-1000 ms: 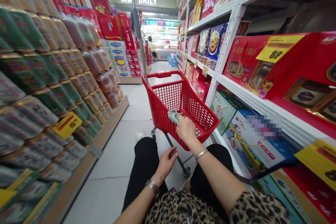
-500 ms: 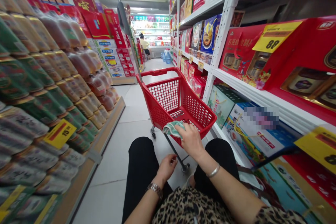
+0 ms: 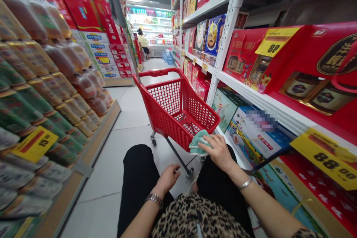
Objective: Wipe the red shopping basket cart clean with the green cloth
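A red plastic shopping cart (image 3: 167, 96) stands in the aisle in front of my knees. My right hand (image 3: 219, 152) presses a pale green cloth (image 3: 197, 143) against the cart's near right rim, fingers closed on the cloth. My left hand (image 3: 167, 178) rests on my left thigh with its fingers loosely curled and nothing in it. I wear black trousers and a leopard-print top, a watch on the left wrist and a bangle on the right.
Stacked drink bottles and cans with a yellow price tag (image 3: 35, 144) fill the left shelving. White shelves (image 3: 259, 100) on the right hold red and blue gift boxes. A person (image 3: 143, 41) stands far down the tiled aisle.
My right hand and the cloth have slid along the cart's near rim toward the right corner and lower. The view has shifted so the cart sits further left. The left hand stays on my thigh.
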`<state>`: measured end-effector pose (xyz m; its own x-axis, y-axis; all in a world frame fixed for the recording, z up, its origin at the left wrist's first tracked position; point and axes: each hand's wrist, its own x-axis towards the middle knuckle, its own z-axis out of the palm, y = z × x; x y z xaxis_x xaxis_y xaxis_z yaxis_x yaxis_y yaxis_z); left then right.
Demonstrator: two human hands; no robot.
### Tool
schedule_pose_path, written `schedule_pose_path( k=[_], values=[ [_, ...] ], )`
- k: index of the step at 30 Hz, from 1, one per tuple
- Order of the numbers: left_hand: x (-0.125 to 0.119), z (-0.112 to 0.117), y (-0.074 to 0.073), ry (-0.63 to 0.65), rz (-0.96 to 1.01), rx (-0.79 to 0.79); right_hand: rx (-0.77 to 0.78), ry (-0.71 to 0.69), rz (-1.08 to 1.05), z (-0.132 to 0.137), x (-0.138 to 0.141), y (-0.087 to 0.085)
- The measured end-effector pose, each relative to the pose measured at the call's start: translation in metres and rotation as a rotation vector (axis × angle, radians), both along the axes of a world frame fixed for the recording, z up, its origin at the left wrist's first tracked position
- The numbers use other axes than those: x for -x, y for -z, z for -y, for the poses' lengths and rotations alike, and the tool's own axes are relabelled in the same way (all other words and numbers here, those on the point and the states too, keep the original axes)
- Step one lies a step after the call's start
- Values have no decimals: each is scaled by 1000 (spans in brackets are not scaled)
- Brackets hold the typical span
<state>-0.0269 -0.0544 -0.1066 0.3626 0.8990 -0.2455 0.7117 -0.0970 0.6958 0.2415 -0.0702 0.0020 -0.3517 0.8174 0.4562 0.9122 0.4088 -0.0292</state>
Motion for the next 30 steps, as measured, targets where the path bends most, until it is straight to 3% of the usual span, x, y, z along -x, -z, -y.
schedule_pose_path(
  k=[6, 11, 13, 17, 20, 26, 30],
  values=[
    [-15, -18, -30, -146, 160, -200, -16, 294, -233, -27, -24, -20],
    [-44, -58, -67, -375, 274, -322, 107, 233, -302, -54, -5, -12],
    [-55, -73, -83, -489, 326, -297, 124, 238, -315, -57, 3, -6],
    [-67, -94, -108, -518, 368, -166, 84, 264, -314, -52, 9, 1],
    [-69, -101, -116, -533, 359, -125, -10, 220, -294, -45, 13, 8],
    [-64, -105, -116, -550, 367, -135, -377, 48, -286, -10, 33, 36],
    [-58, -109, -114, -562, 398, -143, -444, -100, -192, 18, 47, 46]
  ],
)
